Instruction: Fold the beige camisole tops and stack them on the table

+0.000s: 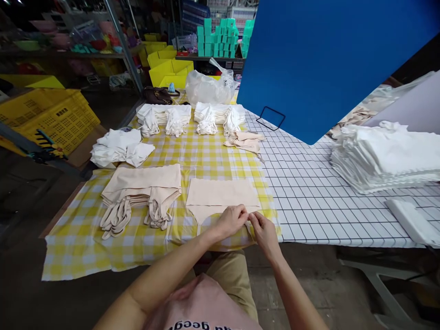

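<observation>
Both forearms reach forward from the bottom of the view. Left hand (233,221) and right hand (263,231) meet at the near right corner of a flat beige fabric garment (222,195), each pinching its edge between closed fingertips. That garment lies spread on a yellow-and-white checked cloth (85,238) at the table's near edge. Just left of it sits a stack of beige strapped garments (142,190), straps trailing toward the camera. Further back lie folded white pieces (118,146), and behind them rows of white bundles (192,117). To the right, on a white gridded tabletop (309,192), rests a tall pile of white fabric (385,156), beneath a large blue board (326,59).
</observation>
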The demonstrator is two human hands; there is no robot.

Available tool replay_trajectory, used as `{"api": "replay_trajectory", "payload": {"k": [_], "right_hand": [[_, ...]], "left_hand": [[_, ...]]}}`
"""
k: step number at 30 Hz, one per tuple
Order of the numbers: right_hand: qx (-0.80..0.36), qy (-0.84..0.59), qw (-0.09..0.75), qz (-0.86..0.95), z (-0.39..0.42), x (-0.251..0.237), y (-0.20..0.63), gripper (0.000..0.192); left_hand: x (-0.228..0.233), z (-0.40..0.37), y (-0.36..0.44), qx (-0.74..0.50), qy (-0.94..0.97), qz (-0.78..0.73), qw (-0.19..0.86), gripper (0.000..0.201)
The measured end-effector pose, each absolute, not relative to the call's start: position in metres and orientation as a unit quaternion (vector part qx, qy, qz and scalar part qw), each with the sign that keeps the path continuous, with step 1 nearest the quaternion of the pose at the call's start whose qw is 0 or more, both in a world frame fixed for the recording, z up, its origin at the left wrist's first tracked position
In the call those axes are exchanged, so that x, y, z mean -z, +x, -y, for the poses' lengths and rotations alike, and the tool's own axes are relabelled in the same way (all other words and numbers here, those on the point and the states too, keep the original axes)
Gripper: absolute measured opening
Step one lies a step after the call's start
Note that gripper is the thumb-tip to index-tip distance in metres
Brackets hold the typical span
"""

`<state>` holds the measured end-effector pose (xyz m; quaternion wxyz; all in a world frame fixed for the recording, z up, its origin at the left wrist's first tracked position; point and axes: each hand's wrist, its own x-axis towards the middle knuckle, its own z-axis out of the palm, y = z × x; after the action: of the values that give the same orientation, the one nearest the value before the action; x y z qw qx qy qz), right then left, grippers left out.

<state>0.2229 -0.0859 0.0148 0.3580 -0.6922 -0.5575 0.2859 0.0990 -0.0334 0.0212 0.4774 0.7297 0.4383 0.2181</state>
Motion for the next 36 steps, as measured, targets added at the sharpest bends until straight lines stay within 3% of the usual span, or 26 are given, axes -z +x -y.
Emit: {"api": "replay_trajectory", "payload": {"k": [5, 11, 14, 17, 20, 24, 29, 36], "right_hand": [[-0.277, -0.685, 0.314, 0.596, 0.090, -0.004, 0.219, 0.027], [-0.179, -0.623, 0.313, 0.695, 0.087, -0.001, 0.224, 0.021], [-0.159, -0.619, 0.308, 0.705, 0.077, -0.001, 0.229, 0.024], [-0.165, -0.638, 0.307, 0.687, 0.063, 0.000, 0.234, 0.023], [-0.176, -0.646, 0.291, 0.684, 0.048, 0.001, 0.237, 0.021], [-0.174, -0.641, 0.242, 0.708, 0.033, 0.004, 0.239, 0.020], [-0.152, -0.645, 0.196, 0.723, 0.026, 0.006, 0.240, 0.023], [-0.128, -0.648, 0.156, 0.734, 0.023, 0.003, 0.237, 0.023]], "left_hand": [[-0.011, 0.030, 0.094, -0.157, 0.604, -0.448, 0.641, 0.021], [-0.010, 0.021, 0.090, -0.128, 0.592, -0.428, 0.671, 0.017], [-0.008, 0.013, 0.087, -0.144, 0.616, -0.452, 0.629, 0.019], [-0.004, 0.001, 0.083, -0.194, 0.648, -0.486, 0.553, 0.005], [0.000, -0.010, 0.081, -0.198, 0.771, -0.448, 0.406, 0.015], [0.005, -0.017, 0.083, -0.103, 0.905, -0.362, 0.197, 0.010], [0.005, -0.021, 0.088, -0.080, 0.914, -0.356, 0.177, 0.023], [0.012, -0.029, 0.087, -0.109, 0.889, -0.391, 0.212, 0.019]]}}
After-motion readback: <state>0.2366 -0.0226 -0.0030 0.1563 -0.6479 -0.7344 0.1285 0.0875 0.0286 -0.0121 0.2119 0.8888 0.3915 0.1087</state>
